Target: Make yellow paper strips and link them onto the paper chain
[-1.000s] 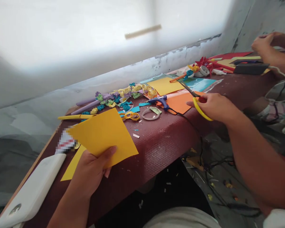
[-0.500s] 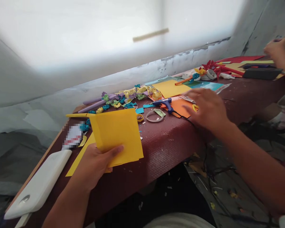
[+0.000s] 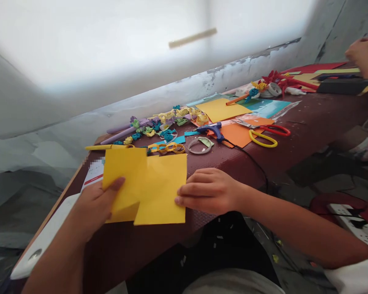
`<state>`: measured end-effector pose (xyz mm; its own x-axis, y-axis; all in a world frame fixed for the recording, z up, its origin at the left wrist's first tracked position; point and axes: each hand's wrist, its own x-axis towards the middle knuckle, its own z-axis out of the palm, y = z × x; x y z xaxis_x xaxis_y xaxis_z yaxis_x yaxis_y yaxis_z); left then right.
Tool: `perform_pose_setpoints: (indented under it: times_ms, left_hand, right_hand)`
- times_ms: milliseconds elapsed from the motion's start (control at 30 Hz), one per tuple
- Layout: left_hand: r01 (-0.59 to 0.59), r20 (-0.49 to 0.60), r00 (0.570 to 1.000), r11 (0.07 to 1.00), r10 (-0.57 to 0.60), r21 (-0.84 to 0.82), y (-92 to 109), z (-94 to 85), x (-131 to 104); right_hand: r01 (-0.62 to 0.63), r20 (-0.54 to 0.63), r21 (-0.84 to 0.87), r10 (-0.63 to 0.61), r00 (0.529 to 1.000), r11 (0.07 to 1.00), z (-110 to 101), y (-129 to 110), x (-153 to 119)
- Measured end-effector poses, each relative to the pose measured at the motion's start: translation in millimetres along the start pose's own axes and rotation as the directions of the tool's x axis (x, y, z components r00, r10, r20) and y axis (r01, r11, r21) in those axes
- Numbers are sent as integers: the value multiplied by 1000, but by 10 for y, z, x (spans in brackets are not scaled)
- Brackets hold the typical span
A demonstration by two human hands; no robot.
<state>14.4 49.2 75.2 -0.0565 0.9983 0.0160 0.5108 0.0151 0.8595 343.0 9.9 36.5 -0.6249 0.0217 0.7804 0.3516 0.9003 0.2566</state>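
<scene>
Yellow paper (image 3: 127,173) is held by my left hand (image 3: 94,208), its thumb on the front face and its other fingers behind. A second yellow piece (image 3: 165,188) overlaps it on the right, its right edge pinched by my right hand (image 3: 212,191). Both pieces hang above the near edge of the dark red table. Beyond them lie a yellow paper chain (image 3: 167,148), a tape ring (image 3: 200,145) and a blue glue gun (image 3: 214,130). Scissors (image 3: 265,135) with red and yellow handles rest on orange paper (image 3: 237,134).
A white board-like object (image 3: 45,237) lies at the left edge. Crumpled paper flowers (image 3: 141,130) line the back. Another person's hand (image 3: 364,55) is at the far right, near a dark box (image 3: 343,85). A power strip (image 3: 355,224) is at lower right.
My right hand has come back from over the scissors and taken the paper's right side. One yellow piece has shifted right, apart from the other. My left hand has moved slightly left.
</scene>
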Motion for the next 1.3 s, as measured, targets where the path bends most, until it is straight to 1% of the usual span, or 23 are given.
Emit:
perform_pose_setpoints:
  times_ms: [67, 100, 133, 167, 200, 267, 300, 333, 400, 433, 500, 567, 600, 667, 733, 800, 867, 900, 1000, 1100, 1133, 1200, 1300]
  left_hand:
    - [18, -122, 993, 987, 2, 163, -17, -143, 118]
    - [2, -219, 974, 957, 64, 290, -10, -179, 136]
    - [-36, -298, 936, 892, 189, 450, 2, -184, 122]
    - [-102, -304, 893, 808, 331, 580, 14, -160, 78]
    - [-203, -242, 849, 712, 471, 672, 23, -111, 12]
    - [-543, 60, 744, 550, 666, 635, 20, 34, -149]
    - [-696, 270, 678, 479, 684, 535, 5, 112, -223]
    - [-762, 389, 629, 436, 672, 479, -19, 184, -284]
    - [-824, 464, 556, 384, 690, 416, -92, 293, -349]
    - [-842, 456, 527, 365, 717, 398, -137, 326, -359]
    - [-855, 395, 483, 324, 781, 405, -231, 359, -357]
    - [-803, 336, 526, 326, 781, 498, -306, 365, -362]
    - [-750, 307, 581, 349, 754, 562, -329, 364, -372]
    - [-649, 275, 697, 419, 663, 635, -334, 362, -395]
    - [-626, 286, 747, 492, 600, 605, -288, 362, -400]
    - [-602, 277, 785, 577, 554, 552, -201, 369, -359]
    - [-486, 202, 864, 663, 461, 569, -86, 384, -255]
    - [-416, 157, 898, 681, 410, 602, -23, 391, -181]
    - [-279, 222, 959, 702, 173, 655, 158, 394, 107]
    - [-290, 351, 934, 723, 70, 627, 282, 361, 380]
    - [-309, 383, 921, 731, 70, 609, 303, 347, 439]
    - [-345, 420, 902, 747, 96, 569, 320, 325, 473]
    - [-366, 413, 897, 791, 159, 490, 312, 329, 292]
  right_hand:
    - [-142, 51, 185, 135, 990, 972, 68, 53, -40]
    - [-233, 106, 281, 212, 972, 931, 104, 100, -50]
    - [-326, 174, 364, 281, 944, 872, 135, 160, -51]
    - [-409, 247, 426, 332, 911, 807, 161, 230, -43]
    - [-477, 313, 461, 365, 877, 748, 181, 303, -29]
    - [-576, 412, 531, 405, 816, 622, 196, 438, 13]
    - [-609, 441, 579, 420, 793, 542, 192, 488, 34]
    - [-632, 465, 633, 432, 772, 447, 180, 523, 54]
    - [-650, 509, 717, 448, 735, 251, 123, 553, 82]
    - [-650, 520, 725, 441, 732, 225, 81, 556, 92]
    - [-664, 486, 630, 462, 742, 403, -17, 564, 100]
    - [-692, 371, 304, 588, 719, 654, -97, 600, 93]
    - [-707, 302, 91, 657, 690, 701, -116, 628, 82]
    - [-711, 240, -244, 751, 615, 660, -109, 687, 42]
    - [-662, 306, -408, 778, 549, 628, -65, 721, -8]
    - [-614, 346, -478, 777, 526, 629, -34, 715, -42]
    - [-597, 321, -505, 778, 540, 623, -51, 669, -42]
    - [-605, 296, -496, 776, 557, 623, -79, 633, -28]
    - [-689, 200, -303, 751, 629, 658, -201, 469, 48]
    - [-723, 110, 76, 714, 691, 687, -283, 234, 143]
    - [-717, 85, 190, 717, 692, 670, -291, 145, 174]
    - [-721, 62, 366, 758, 649, 588, -290, -35, 234]
    - [-715, 110, 555, 814, 570, 425, -296, -288, 339]
